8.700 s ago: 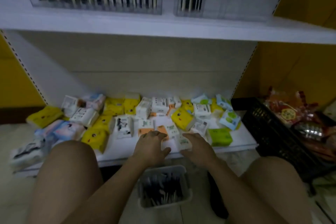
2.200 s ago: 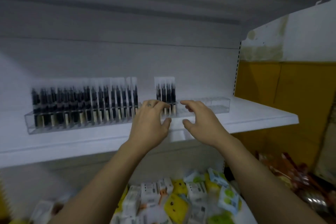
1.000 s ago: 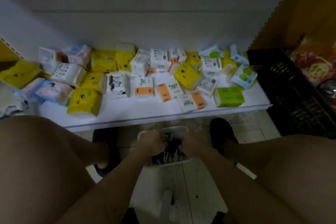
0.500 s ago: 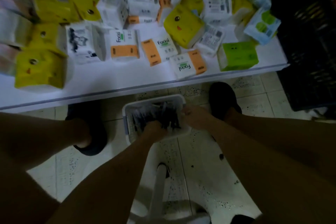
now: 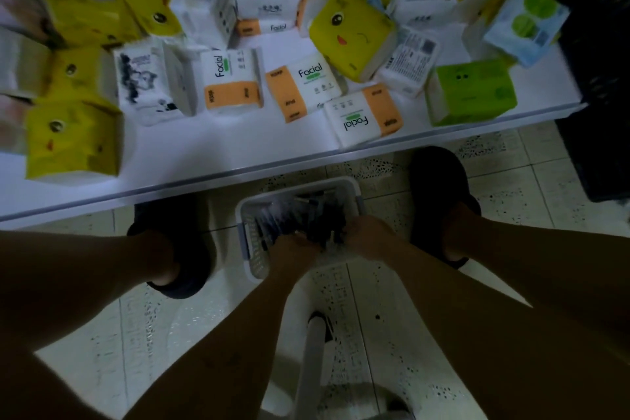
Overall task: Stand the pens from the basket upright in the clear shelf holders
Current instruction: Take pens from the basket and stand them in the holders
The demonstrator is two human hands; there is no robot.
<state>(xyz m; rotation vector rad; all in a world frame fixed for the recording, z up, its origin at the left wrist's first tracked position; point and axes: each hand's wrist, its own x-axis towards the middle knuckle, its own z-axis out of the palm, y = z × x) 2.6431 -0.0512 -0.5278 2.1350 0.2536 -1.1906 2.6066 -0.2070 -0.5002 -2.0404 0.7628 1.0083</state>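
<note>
Nearest, below the wrists, stands what looks like a white stool (image 5: 312, 361) on the speckled floor (image 5: 511, 181). Both forearms reach down past it into the basket (image 5: 248, 239). The left hand (image 5: 294, 251) and right hand (image 5: 370, 238) sit close together at the basket's near end, with a dark bunch of pens (image 5: 289, 215) between and just beyond the fingers. The fingers are sunk among the pens and blurred in the dim light, so I cannot tell whether either hand grips any or only rests on them. The other pens lie heaped in the basket, beyond the fingers and to their left.

A dark shoe (image 5: 180, 249) is well left of the fingers, and another (image 5: 438, 187) just right of them and a little farther out. Beyond the basket's far rim runs the edge of a white shelf (image 5: 204, 164). Scattered on it, well beyond the fingers, are tissue packs: orange-and-white "Facial" packs (image 5: 231, 82) straight ahead, a yellow pack (image 5: 351, 34) with a face behind those, and a green pack (image 5: 472, 92) to the right. A black crate (image 5: 600, 133) stands far right of the fingers.
</note>
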